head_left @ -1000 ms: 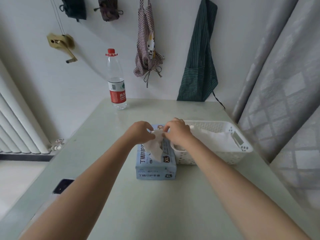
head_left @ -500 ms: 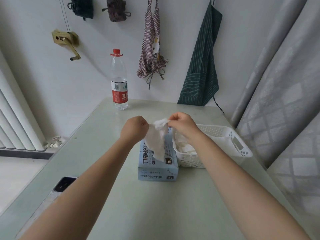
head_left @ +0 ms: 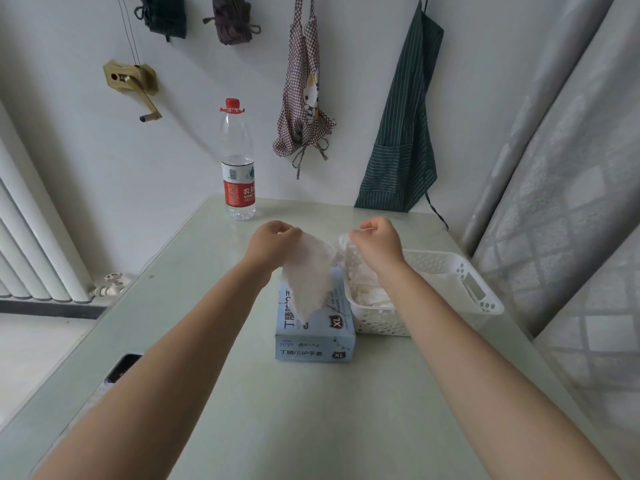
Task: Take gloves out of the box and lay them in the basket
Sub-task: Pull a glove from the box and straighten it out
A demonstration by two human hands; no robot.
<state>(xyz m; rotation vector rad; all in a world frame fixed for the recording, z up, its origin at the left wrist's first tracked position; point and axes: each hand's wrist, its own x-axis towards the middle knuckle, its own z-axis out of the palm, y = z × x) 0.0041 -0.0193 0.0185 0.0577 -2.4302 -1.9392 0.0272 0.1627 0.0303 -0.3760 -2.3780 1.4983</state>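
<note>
A pale blue glove box (head_left: 315,336) lies on the table, its short end facing me. Directly above it hangs a white glove (head_left: 310,271), stretched between my two hands. My left hand (head_left: 272,242) pinches one top corner of it. My right hand (head_left: 375,242) pinches the other corner, over the near left corner of the white perforated basket (head_left: 450,271). The basket touches the box's right side and holds several white gloves (head_left: 370,296). The glove's lower tip dangles over the box top.
A water bottle (head_left: 238,161) with a red cap stands at the table's far edge. A dark phone (head_left: 123,367) lies near the left edge. Two aprons hang on the wall behind. A grey curtain borders the right side, a radiator the left.
Both hands rose from the box top, drawing the glove out. They then moved apart, spreading it wide above the box.
</note>
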